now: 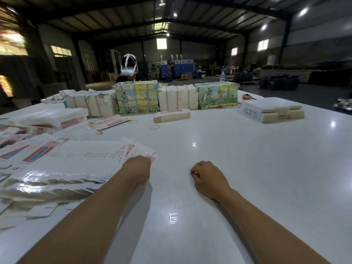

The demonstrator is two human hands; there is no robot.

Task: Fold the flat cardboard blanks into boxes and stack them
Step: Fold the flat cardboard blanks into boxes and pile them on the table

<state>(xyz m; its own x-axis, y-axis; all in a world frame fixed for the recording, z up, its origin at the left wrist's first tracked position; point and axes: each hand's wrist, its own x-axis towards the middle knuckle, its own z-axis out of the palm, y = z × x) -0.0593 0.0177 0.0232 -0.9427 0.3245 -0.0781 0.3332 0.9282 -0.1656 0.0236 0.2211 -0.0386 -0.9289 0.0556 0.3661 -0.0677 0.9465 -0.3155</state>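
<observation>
A fanned pile of flat white cardboard blanks [72, 161] with red and blue print lies on the white table [247, 178] at the left. My left hand [138, 168] rests at the pile's right corner, its fingers curled over the edge of the top blank. My right hand [207, 178] lies knuckles up on the bare table to the right, fingers curled under and holding nothing. Two folded boxes lie further back, one [106, 121] at the left centre and one [172, 115] in the middle.
Strapped bundles of blanks [177, 101] line the far edge of the table. A low stack of white blanks [270, 109] sits at the back right. Loose blanks [28, 126] lie at the far left. Rubber bands [154, 127] lie mid-table. A person with a headset [129, 65] stands behind the bundles.
</observation>
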